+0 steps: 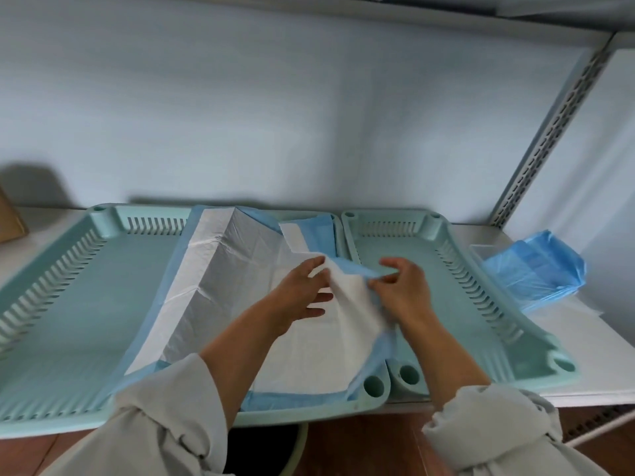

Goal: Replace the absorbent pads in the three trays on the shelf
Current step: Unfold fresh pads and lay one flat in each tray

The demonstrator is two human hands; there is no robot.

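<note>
The absorbent pad (240,286) lies in the middle tray (309,408), white face up with a blue border, its long axis running from the front lip of that tray toward the wall behind. It is only partly unfolded: its left strip climbs the middle tray's left wall, and its far right corner is still doubled over, blue backing showing.

My left hand (302,297) reaches in over the middle tray, palm down, fingers fairly straight, thumb and forefinger pinching a raised white fold of the pad. My right hand (402,286) comes in from the right of the middle tray, over the edge of the right tray (481,355), fingers curled and pinching the same fold's blue edge. The lifted fold hangs between my two hands, above the middle tray's right side; the rest of the pad spreads left of my left hand.

The left tray (86,304) sits just beside the middle tray, bare. A crumpled blue bundle (536,269) lies on the shelf (584,355), beyond the right tray.
</note>
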